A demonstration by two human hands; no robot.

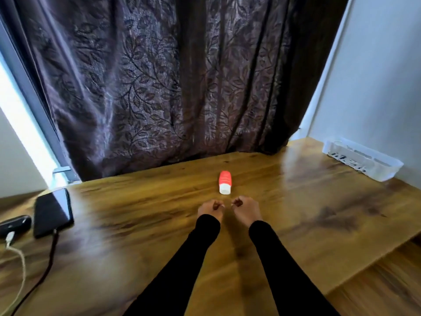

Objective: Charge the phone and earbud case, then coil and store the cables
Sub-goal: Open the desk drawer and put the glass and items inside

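Observation:
A black phone (pixel 52 212) lies at the left edge of the wooden table (pixel 141 210), with a dark cable (pixel 46 267) plugged into its near end. Left of it sits a black earbud case (pixel 14 225) with a white cable (pixel 19 270) plugged in. Both cables run off toward the lower left. My left hand (pixel 210 209) and my right hand (pixel 246 209) rest side by side mid-table, fingers curled into loose fists, holding nothing. They are far to the right of the phone and the case.
A red and white bottle (pixel 225 182) lies on the table just beyond my hands. A white plastic basket (pixel 362 158) stands at the back right against the wall. A dark patterned curtain (pixel 170 76) hangs behind the table. The table's right edge drops to a wooden floor.

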